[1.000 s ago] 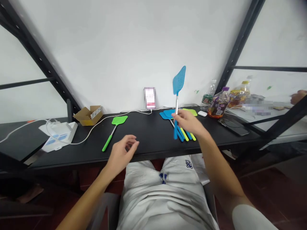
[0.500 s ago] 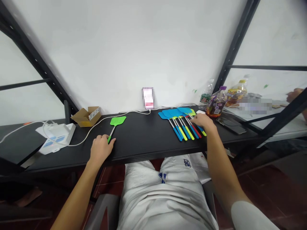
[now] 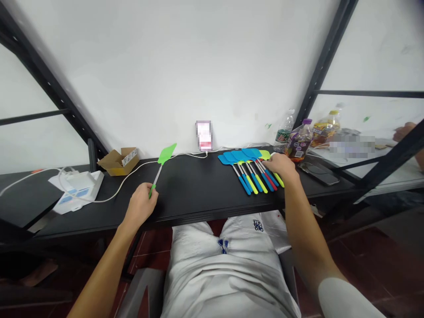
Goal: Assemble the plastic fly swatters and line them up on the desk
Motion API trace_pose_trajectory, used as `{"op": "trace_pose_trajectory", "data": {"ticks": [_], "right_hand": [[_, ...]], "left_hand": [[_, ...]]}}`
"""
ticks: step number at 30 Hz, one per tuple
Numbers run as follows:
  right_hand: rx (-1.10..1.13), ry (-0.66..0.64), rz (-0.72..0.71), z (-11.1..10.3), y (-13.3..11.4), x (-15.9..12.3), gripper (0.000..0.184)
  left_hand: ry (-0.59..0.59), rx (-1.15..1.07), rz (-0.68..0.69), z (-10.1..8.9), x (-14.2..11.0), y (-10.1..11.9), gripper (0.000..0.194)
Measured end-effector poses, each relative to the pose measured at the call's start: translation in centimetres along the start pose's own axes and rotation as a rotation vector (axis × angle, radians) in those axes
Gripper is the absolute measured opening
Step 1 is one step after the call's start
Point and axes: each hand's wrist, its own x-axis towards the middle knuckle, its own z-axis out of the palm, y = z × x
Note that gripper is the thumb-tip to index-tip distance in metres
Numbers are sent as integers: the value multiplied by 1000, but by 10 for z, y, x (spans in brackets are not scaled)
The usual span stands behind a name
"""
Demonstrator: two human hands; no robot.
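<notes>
Swatter (image 3: pixel 166 153) in left fingers (image 3: pixel 144 188) near desk edge (image 3: pixel 198 214); right fingers (image 3: pixel 270 164), hold unclear; desktop (image 3: pixel 194 185) between.

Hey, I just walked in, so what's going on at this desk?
Someone seated at the black desk has a fly swatter in hand: the left hand grips the green swatter by its handle, its head tipped up. The right hand is at the right end of a row of swatters with blue, yellow and red handles; its exact grip is hard to tell. Bottles stand behind that hand.
</notes>
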Motion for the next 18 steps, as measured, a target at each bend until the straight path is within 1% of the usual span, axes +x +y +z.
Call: {"op": "trace_pose_trajectory", "data": {"ticks": [1, 2, 4, 5, 7, 9, 11, 13, 15, 18], "right_hand": [[25, 45, -19, -4, -2, -4, 40], [61, 91, -53, -8, -6, -9, 40], [185, 147, -190, -17, -15, -22, 39], [271, 144, -283, -21, -21, -30, 40], [506, 42, -468, -27, -33, -45, 45], [718, -18, -554, -30, -46, -58, 49], [857, -7, -591, -30, -55, -68, 52], [925, 5, -606, -29, -59, -74, 57], [943, -26, -596, -29, -61, -79, 63], [940, -116, -545, -32, -62, -84, 72]], "left_hand": [[21, -62, 28, -1, -3, 6, 28], [18, -133, 53, -3, -7, 14, 27], [-69, -307, 95, -7, -18, 33, 27], [-113, -356, 122, -10, -24, 44, 27], [-128, -399, 199, -15, -37, 64, 23], [-154, -432, 291, -20, -48, 78, 21], [-173, -415, 342, -24, -56, 85, 23], [-162, -353, 395, -26, -59, 85, 24], [-115, -277, 472, -27, -60, 82, 23], [-5, -158, 587, -24, -59, 77, 24]]}}
